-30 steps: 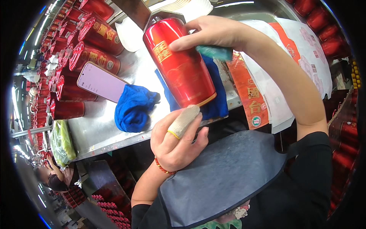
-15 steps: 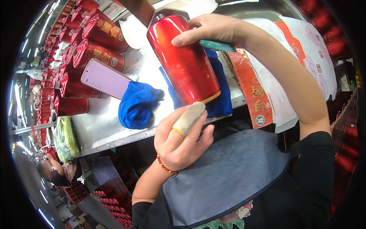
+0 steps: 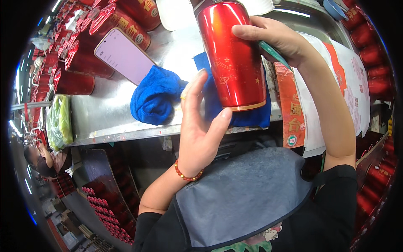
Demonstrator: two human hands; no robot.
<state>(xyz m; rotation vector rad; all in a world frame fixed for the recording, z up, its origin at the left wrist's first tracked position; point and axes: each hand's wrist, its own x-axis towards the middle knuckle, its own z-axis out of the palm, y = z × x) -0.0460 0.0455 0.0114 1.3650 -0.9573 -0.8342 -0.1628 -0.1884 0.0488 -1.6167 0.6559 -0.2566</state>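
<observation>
A glossy red bottle (image 3: 231, 59) with faint gold stars and a gold rim lies slanted over the metal bench, its gold-rimmed base toward me. My right hand (image 3: 279, 40) is closed on its right side, thumb on top. A slim green tool (image 3: 273, 54), its kind unclear, is tucked in the same hand. My left hand (image 3: 199, 126) is open beside the base, fingers stretched up and thumb apart; its thumb tip is close to the gold rim, and I cannot tell whether it touches. Under the bottle lies a flat blue cloth (image 3: 252, 119); a crumpled blue cloth (image 3: 153, 101) is left of my hand.
A phone (image 3: 124, 54) with a lit screen leans by several red canisters (image 3: 79, 82) at the left. Printed red and white sheets (image 3: 315, 109) lie at the right of the metal bench (image 3: 113, 126). A bagged green item (image 3: 60, 122) hangs at the left corner. Another person (image 3: 48, 159) is farther left.
The bottle has shifted right in my right hand and stands straighter in view. My left hand has turned and opened beside its base; before, its covered finger was at the base. The view has also shifted.
</observation>
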